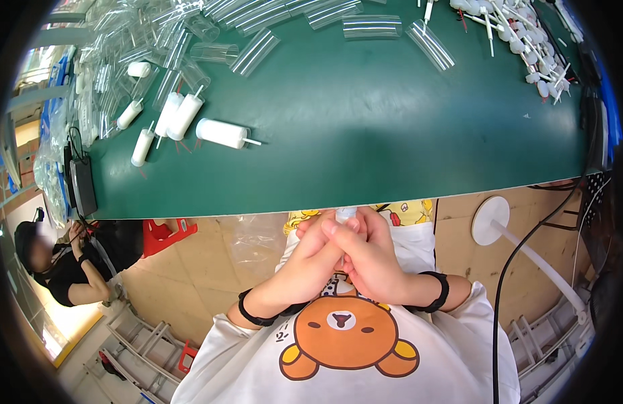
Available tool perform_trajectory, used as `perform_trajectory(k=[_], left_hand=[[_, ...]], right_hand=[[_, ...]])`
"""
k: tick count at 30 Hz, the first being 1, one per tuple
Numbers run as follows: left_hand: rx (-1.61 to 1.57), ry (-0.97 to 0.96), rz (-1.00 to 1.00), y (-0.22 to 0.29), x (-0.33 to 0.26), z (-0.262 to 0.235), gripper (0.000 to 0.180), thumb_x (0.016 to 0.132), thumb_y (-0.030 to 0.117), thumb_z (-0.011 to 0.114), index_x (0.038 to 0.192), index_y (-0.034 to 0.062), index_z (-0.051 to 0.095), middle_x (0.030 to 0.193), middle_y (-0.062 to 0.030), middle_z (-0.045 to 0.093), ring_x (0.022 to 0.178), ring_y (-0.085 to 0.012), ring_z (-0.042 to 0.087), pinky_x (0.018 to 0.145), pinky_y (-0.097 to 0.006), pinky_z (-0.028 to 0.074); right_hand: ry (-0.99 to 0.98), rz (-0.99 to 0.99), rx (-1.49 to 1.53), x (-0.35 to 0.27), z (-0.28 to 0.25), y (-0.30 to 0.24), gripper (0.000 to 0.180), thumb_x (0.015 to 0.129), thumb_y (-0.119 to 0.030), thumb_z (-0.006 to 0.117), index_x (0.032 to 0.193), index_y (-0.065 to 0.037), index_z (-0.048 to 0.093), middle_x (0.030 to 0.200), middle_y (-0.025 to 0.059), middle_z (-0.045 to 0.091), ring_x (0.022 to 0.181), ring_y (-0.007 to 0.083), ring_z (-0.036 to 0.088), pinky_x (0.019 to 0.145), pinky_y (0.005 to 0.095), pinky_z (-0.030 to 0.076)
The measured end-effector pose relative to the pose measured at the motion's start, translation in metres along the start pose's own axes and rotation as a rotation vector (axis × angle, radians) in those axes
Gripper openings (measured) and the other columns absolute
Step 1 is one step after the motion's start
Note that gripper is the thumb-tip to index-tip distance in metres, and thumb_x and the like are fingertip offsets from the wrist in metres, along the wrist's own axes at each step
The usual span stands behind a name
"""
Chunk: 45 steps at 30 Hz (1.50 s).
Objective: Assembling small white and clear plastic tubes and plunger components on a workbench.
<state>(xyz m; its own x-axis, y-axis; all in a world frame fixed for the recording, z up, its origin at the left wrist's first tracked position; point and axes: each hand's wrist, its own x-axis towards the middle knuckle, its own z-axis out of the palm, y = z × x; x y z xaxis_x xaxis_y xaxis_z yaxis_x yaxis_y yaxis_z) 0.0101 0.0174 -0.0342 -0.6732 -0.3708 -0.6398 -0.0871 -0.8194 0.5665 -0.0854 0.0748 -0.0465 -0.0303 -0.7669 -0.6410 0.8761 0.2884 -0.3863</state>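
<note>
My left hand (307,264) and my right hand (373,261) are pressed together at the table's near edge, in front of my body. Between them they grip a whitish cylinder (345,213); only its end shows past the fingers, and the rest is hidden. Below the palms a thin bit of something pokes out, too small to name. On the green table (392,148), farther left, lie several white cylinders with thin stems and red wires, among them a large one in a clear sleeve (222,133).
Clear plastic tubes (256,52) pile up at the far left and along the back. Small white stemmed parts (520,47) heap at the far right. A black cable (506,269) runs down my right side, near a white round-headed stand (491,221). Another person (82,262) sits at left.
</note>
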Motion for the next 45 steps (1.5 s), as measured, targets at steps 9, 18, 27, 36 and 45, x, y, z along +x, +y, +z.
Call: perform_trajectory(k=[9,18,27,36,45], left_hand=[[0.043,-0.107,0.026,-0.001,-0.002,-0.005,0.024,0.098,0.024,0.039,0.112,0.0034,0.038,0.085,-0.0009,0.045,0.068,-0.0077,0.046,0.060,-0.022,0.040],[-0.080,0.012,0.069,-0.013,-0.002,0.006,0.024,0.097,0.024,0.042,0.113,0.0056,0.039,0.087,0.0000,0.048,0.070,-0.0063,0.047,0.059,-0.021,0.041],[-0.147,-0.249,0.110,-0.009,-0.006,-0.007,0.031,0.091,0.028,0.053,0.112,0.0074,0.041,0.075,0.0006,0.043,0.069,-0.0096,0.043,0.062,-0.025,0.039],[-0.112,-0.400,0.281,-0.022,-0.002,-0.013,0.020,0.096,0.026,0.046,0.103,0.0093,0.038,0.084,-0.0005,0.043,0.080,-0.0102,0.043,0.074,-0.027,0.039],[-0.141,-0.299,0.179,-0.020,-0.003,-0.016,0.040,0.096,0.040,0.041,0.117,0.0063,0.040,0.087,-0.0002,0.042,0.084,-0.0103,0.044,0.077,-0.026,0.040]], right_hand=[[0.069,-0.013,-0.151,-0.002,0.004,-0.008,0.020,0.082,-0.013,0.063,0.093,0.001,0.057,0.088,0.0061,0.065,0.053,0.0037,0.050,0.039,0.0178,0.037],[-0.024,0.078,-0.270,0.000,-0.003,-0.020,0.024,0.083,-0.013,0.062,0.100,-0.001,0.051,0.085,0.0063,0.059,0.054,0.0010,0.046,0.042,0.0167,0.035],[-0.226,-0.057,-0.428,-0.016,-0.007,-0.017,0.051,0.083,-0.014,0.065,0.126,-0.002,0.040,0.106,0.0070,0.057,0.093,0.0091,0.055,0.074,0.0225,0.046],[-0.237,-0.162,-0.405,-0.018,-0.014,-0.007,0.055,0.078,-0.012,0.070,0.122,0.000,0.039,0.113,0.0092,0.054,0.106,0.0158,0.053,0.093,0.0301,0.042],[-0.191,-0.245,-0.380,-0.007,-0.012,0.006,0.042,0.080,-0.009,0.067,0.115,0.001,0.045,0.106,0.0087,0.057,0.103,0.0148,0.055,0.088,0.0304,0.045]])
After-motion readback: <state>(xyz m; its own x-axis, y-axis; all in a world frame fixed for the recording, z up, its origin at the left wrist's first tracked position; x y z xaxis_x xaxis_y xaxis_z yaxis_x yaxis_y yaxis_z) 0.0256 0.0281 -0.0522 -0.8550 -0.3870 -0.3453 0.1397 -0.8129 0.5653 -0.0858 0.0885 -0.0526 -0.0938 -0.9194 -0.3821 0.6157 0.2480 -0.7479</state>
